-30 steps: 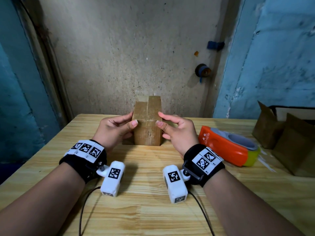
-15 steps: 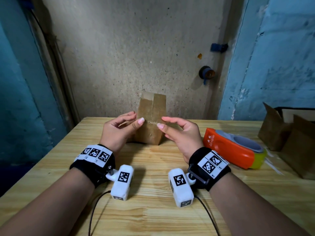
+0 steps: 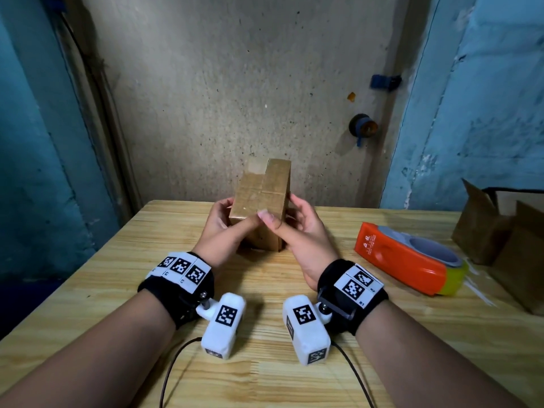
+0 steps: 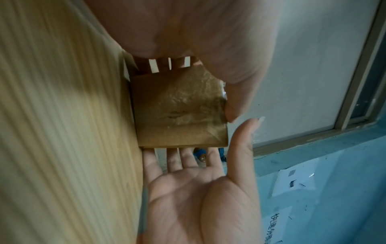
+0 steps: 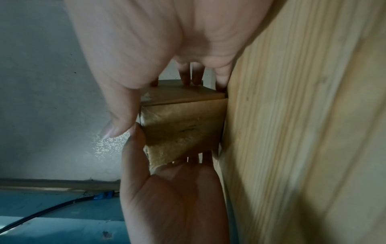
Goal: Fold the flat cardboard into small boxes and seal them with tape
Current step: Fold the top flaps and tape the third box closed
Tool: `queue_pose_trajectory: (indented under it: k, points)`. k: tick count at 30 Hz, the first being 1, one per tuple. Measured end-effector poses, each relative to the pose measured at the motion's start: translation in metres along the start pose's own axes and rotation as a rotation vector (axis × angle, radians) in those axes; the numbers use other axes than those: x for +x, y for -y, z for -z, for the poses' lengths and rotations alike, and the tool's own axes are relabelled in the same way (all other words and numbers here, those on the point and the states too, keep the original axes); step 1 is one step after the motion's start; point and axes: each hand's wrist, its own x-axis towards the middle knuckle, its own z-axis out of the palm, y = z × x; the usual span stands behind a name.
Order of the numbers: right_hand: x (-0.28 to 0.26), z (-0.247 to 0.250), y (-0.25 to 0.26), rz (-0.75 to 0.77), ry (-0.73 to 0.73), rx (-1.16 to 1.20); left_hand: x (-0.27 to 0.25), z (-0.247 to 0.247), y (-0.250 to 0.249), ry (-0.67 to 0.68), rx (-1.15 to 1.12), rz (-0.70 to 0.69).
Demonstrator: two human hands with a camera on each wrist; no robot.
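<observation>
A small brown cardboard box (image 3: 260, 198) with glossy tape over its seam stands on end on the wooden table (image 3: 123, 278). My left hand (image 3: 223, 228) grips its left side, fingers behind and thumb on the near face. My right hand (image 3: 297, 228) grips the right side the same way. The two thumb tips meet on the near face. The left wrist view has the box (image 4: 179, 112) between my left thumb (image 4: 236, 99) and the right palm (image 4: 198, 189). From the right wrist, the box (image 5: 183, 125) touches the table (image 5: 303, 132), with wrinkled tape on its face.
An orange and yellow tape dispenser (image 3: 403, 260) lies on the table to the right of my hands. Open brown cardboard boxes (image 3: 500, 231) stand at the far right edge. A rough wall (image 3: 235, 98) rises just behind the table.
Both hands have closed in round the box's sides, and the thumbs have come together on its near face. The box has turned slightly and looks tilted.
</observation>
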Motion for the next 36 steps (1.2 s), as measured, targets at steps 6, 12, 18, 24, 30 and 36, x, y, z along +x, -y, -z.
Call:
queue_pose_trajectory:
  k: [6,12,18,24,30,36]
  points:
    - [-0.001,-0.002,0.002,0.022,0.01,0.049,-0.005,-0.007,-0.001,-0.003,-0.078,-0.023]
    - [0.002,-0.004,0.002,-0.012,0.029,0.085,0.007,-0.008,0.008,-0.001,-0.131,0.086]
    - [0.003,0.002,0.011,-0.031,-0.106,0.158,0.047,-0.016,0.015,0.163,0.033,0.239]
    - [0.008,0.006,0.005,-0.007,-0.149,0.182,0.053,-0.023,0.042,0.078,0.083,0.144]
    - [0.01,0.006,0.001,0.01,-0.159,0.118,0.046,-0.028,0.029,0.149,0.062,0.05]
    - [0.007,-0.013,0.005,0.025,-0.144,0.017,0.041,-0.025,0.027,0.132,-0.149,0.099]
